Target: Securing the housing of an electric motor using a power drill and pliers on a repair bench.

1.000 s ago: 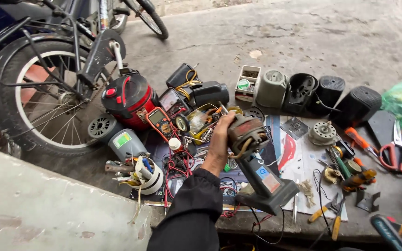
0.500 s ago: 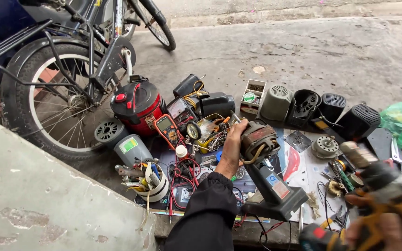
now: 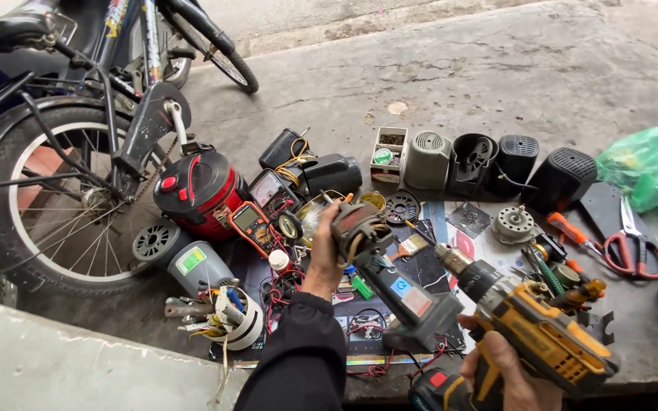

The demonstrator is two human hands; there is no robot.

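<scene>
My left hand [image 3: 323,262] is wrapped round a stripped tool body [image 3: 390,285], fingers closed on its upper end where the copper windings [image 3: 361,232] show. It stands near the middle of the mat, at 6 o'clock from the parts box [image 3: 388,154]. My right hand [image 3: 506,371] is clenched on the grip of a yellow drill [image 3: 531,327], whose chuck [image 3: 457,261] points toward 10 o'clock, just beside the body.

The risk I see: the chuck is close to those bare windings, and a slip could nick the wire or skid toward my left fingers. The body is top-heavy and held one-handed, so it could twist under torque.

The body is dull grey plastic, angular; the drill rubbery and blocky. Scissors [image 3: 634,247] lie at 3 o'clock, a red round canister [image 3: 196,190] at 10.
</scene>
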